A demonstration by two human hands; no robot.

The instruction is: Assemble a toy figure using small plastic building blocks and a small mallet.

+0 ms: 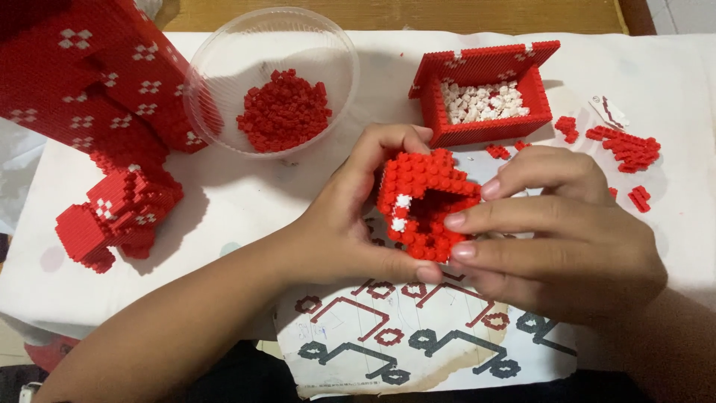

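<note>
Both hands hold a small red micro-brick assembly (421,201) with a few white bricks on its left face and a hollow middle. My left hand (350,216) cups it from the left and below, thumb under it. My right hand (556,231) grips its right side, fingertips pressed against the red bricks. The piece is held just above a printed instruction sheet (418,336) with red and grey diagrams.
A clear plastic bowl (224,52) holds loose red bricks (285,108). A red brick box (485,89) holds white bricks. A large red brick model (97,112) stands at the left. Loose red pieces (626,149) lie at the right on the white cloth (224,201).
</note>
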